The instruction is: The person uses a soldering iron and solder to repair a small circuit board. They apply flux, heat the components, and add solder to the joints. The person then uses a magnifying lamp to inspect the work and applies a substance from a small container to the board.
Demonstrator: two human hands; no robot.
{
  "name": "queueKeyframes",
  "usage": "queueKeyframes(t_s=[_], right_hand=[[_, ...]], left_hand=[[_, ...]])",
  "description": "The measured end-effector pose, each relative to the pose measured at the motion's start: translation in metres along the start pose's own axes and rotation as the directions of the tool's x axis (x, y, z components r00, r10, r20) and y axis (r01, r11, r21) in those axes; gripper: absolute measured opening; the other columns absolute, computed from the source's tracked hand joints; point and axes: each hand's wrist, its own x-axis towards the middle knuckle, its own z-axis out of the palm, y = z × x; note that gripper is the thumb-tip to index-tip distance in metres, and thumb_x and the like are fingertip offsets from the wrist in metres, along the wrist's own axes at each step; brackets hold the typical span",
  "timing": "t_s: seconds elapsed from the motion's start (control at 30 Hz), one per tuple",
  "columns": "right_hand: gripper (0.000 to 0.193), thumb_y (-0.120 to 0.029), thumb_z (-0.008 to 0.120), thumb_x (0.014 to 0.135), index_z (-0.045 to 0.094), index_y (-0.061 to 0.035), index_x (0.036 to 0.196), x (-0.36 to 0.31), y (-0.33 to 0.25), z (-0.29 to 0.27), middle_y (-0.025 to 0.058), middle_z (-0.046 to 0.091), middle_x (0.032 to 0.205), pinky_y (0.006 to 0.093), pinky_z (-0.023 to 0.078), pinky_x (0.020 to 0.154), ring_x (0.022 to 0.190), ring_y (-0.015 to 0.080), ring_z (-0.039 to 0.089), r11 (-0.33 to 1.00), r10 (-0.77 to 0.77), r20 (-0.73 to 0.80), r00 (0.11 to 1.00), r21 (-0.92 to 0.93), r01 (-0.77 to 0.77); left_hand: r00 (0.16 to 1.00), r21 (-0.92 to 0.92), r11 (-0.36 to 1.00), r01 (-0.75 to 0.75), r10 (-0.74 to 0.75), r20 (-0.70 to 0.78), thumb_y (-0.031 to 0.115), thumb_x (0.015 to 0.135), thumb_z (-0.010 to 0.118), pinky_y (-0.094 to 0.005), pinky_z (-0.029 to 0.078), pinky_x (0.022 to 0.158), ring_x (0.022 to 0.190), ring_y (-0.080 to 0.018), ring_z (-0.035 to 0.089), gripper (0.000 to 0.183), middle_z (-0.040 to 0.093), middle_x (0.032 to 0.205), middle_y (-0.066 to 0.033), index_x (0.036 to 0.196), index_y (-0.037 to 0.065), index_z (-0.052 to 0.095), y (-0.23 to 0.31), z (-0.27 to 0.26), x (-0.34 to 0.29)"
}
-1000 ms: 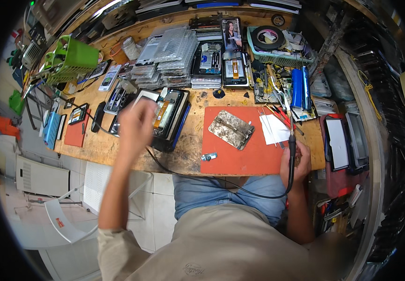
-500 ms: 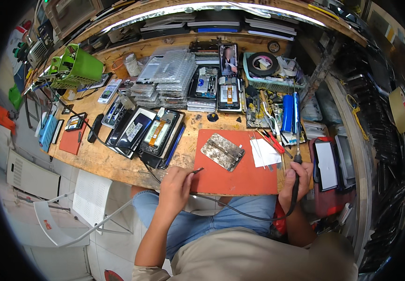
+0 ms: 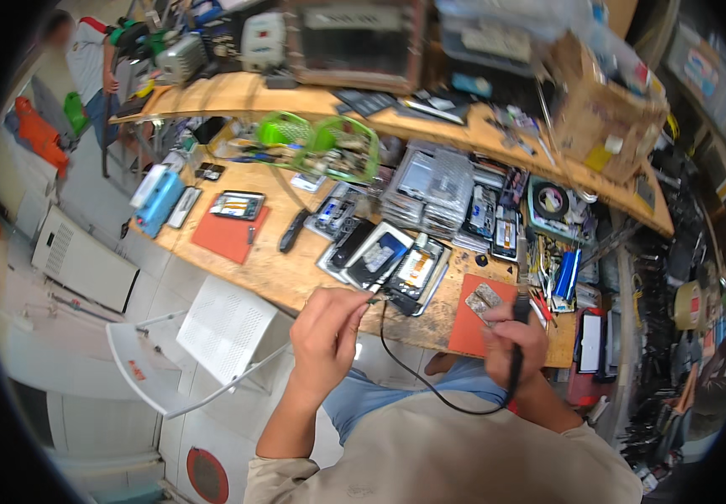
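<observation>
My right hand [image 3: 521,343] is closed round the black handle of a soldering iron [image 3: 516,363], held upright over the mat's right part. Its black cable [image 3: 417,374] loops down in front of me and up to the bench edge. A stained metal phone plate [image 3: 482,301] lies on the red mat [image 3: 466,333], partly hidden by this hand. My left hand [image 3: 327,336] is pinched at the bench's front edge, near the opened phones. Something small and thin shows at its fingertips, too blurred to name. Just beyond lies an opened phone with a yellow strip [image 3: 420,267].
Stacked bubble-wrapped panels [image 3: 430,186] stand behind the phones. Green baskets [image 3: 342,149] hold tools at the back. A second red mat [image 3: 212,242] carries a phone [image 3: 238,205]. A white chair [image 3: 224,329] stands at the left. Other people are at the far left.
The view has swung left and up, bringing the upper shelf and people into sight. My left hand has moved from beside the red mat toward the opened phones. The right still grips the iron.
</observation>
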Motion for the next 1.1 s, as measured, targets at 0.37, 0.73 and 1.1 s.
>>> queueKeyframes(t_s=[0.37,0.73,1.1], right_hand=[[0.051,0.005,0.092,0.082,0.057,-0.0092,0.116,0.204,-0.228,0.109,0.0142,0.08,0.099,0.0384,0.053,0.068,0.078,0.0277,0.072,0.871,-0.208,0.079,0.975,0.468,0.147],[0.051,0.007,0.09,0.082,0.056,-0.0114,0.116,0.199,-0.302,0.243,0.0124,0.077,0.092,0.0381,0.056,0.062,0.074,0.0279,0.074,0.694,-0.332,0.111,0.937,0.702,0.162],[0.046,0.009,0.089,0.08,0.064,-0.0099,0.114,0.203,-0.364,0.432,0.0159,0.077,0.096,0.0388,0.057,0.066,0.08,0.0301,0.074,0.584,-0.33,0.169,0.929,0.81,0.06]], left_hand=[[0.956,0.338,0.922,-0.192,0.254,-0.148,-0.011,0.074,0.084,-0.0347,0.058,0.072,0.086,-0.0259,0.071,0.036,0.074,0.097,-0.0092,0.108,0.0,0.082,0.116,-0.255,0.031],[0.972,0.305,0.951,0.046,0.027,-0.232,0.001,0.086,0.089,-0.0372,0.056,0.072,0.081,-0.0283,0.068,0.028,0.074,0.096,-0.0116,0.112,0.002,0.078,0.073,-0.365,-0.03],[0.985,0.49,0.857,0.158,-0.106,-0.133,-0.006,0.084,0.082,-0.0411,0.057,0.078,0.088,-0.0295,0.071,0.023,0.074,0.097,-0.0093,0.106,0.002,0.079,-0.025,-0.514,-0.045]])
